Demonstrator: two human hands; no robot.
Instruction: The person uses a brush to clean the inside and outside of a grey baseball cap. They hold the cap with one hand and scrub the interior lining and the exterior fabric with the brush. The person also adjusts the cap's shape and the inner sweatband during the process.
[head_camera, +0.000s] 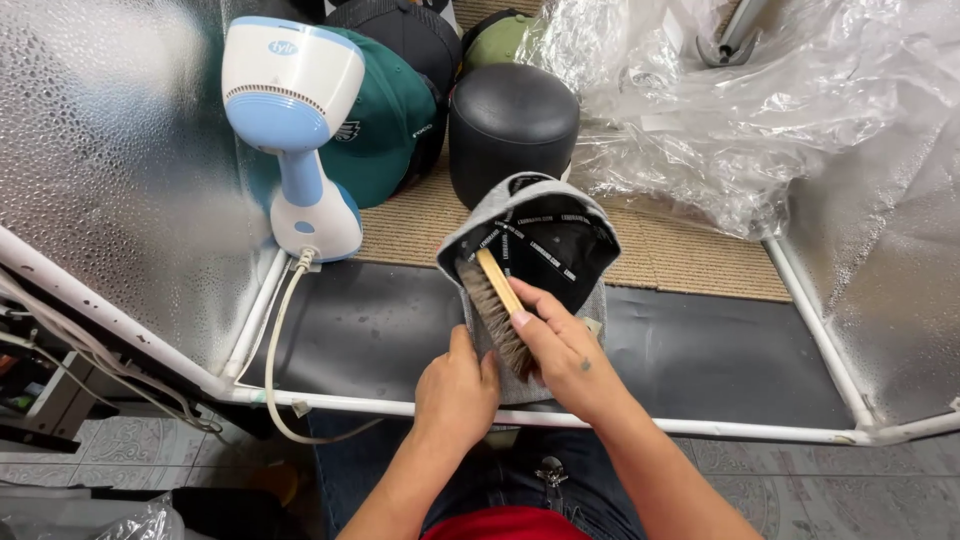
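Right hand (565, 350) grips a wooden brush (497, 305) inside a grey cap (535, 240); left hand (457, 385) closes on its brim. Crumpled clear plastic wrap (740, 110) lies behind, right.

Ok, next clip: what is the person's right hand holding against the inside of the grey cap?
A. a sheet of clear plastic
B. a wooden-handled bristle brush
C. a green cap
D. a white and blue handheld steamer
B: the right hand grips a wooden-handled brush whose bristles lie on the inner rim of the grey cap, while the steamer stands apart on the mat.
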